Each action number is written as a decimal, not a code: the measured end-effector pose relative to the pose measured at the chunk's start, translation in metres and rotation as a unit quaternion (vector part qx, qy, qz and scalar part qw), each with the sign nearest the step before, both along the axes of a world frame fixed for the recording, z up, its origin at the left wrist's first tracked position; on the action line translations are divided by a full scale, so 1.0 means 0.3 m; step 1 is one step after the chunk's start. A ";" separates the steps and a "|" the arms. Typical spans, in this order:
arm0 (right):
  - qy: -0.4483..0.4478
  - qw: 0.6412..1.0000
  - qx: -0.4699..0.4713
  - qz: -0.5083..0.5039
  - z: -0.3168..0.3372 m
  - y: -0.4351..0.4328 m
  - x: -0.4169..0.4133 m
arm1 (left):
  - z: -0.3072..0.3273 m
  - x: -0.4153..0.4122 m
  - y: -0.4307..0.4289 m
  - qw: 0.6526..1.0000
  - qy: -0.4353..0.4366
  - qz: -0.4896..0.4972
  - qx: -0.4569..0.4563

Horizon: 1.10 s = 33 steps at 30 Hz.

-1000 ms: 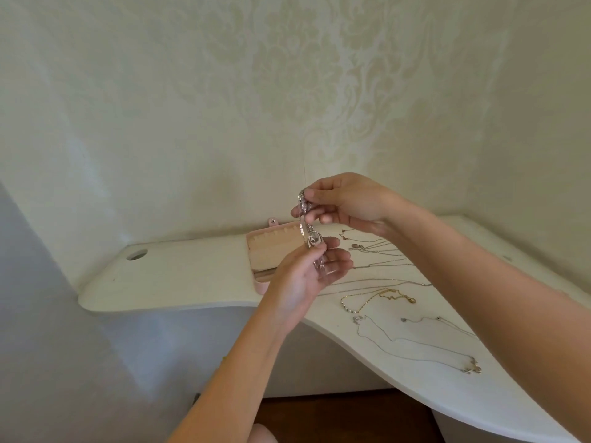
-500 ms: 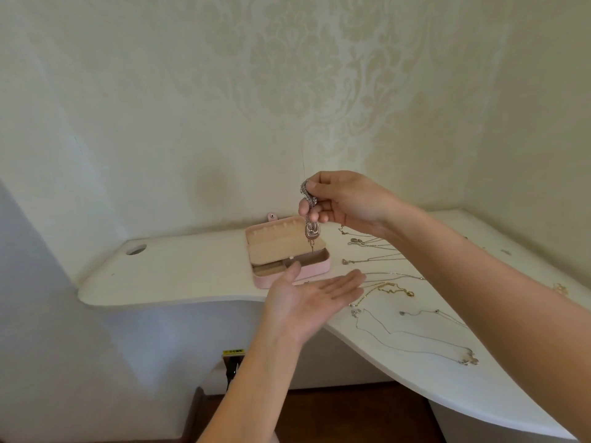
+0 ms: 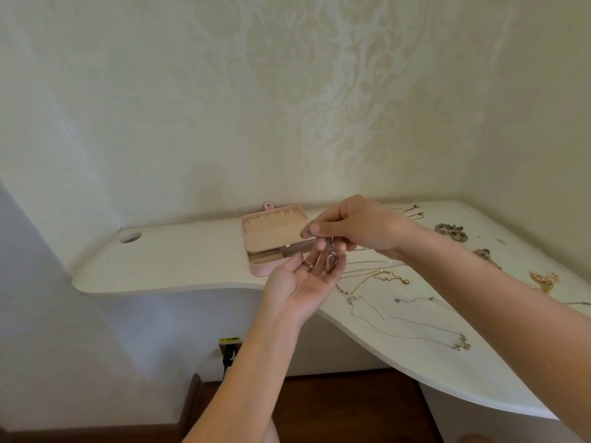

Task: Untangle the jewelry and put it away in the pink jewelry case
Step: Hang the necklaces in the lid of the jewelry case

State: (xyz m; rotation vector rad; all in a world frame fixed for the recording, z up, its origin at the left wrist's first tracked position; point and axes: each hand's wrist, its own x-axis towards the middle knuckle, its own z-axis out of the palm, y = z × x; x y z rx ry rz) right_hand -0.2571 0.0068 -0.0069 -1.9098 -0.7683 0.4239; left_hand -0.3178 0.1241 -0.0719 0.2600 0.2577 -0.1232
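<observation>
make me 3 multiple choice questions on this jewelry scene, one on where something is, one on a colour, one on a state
1. Where is the round hole in the desk?
A. left of the jewelry case
B. right of the necklaces
C. under the right hand

2. What colour is the outside of the jewelry case?
A. blue
B. pink
C. black

3. How is the jewelry case now?
A. snapped shut
B. lying upside down
C. open, lid tipped back

Answers:
1 A: the hole sits near the desk's left end, well left of the case.
2 B: its shell and snap tab are pink, the lining beige.
3 C: the lined lid leans back toward the wall, showing the compartments.
</observation>
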 end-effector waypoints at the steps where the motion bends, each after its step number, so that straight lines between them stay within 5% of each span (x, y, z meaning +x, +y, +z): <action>1: -0.024 0.999 -0.023 -0.007 -0.004 0.005 -0.002 | -0.003 0.001 -0.005 1.000 -0.002 -0.007 0.015; 10: -0.241 0.949 -0.203 -0.013 -0.039 0.053 0.009 | -0.019 0.021 -0.020 0.996 -0.029 -0.032 0.076; 19: -0.353 0.898 -0.262 0.011 -0.087 0.058 0.055 | -0.049 0.057 0.006 0.995 -0.025 -0.019 0.092; 26: -0.352 0.893 -0.279 0.027 -0.069 0.058 0.107 | -0.022 0.109 0.021 0.959 0.007 -0.060 0.278; 33: -0.333 0.912 -0.236 0.034 0.044 0.105 0.210 | 0.099 0.214 0.150 0.875 0.007 -0.055 0.482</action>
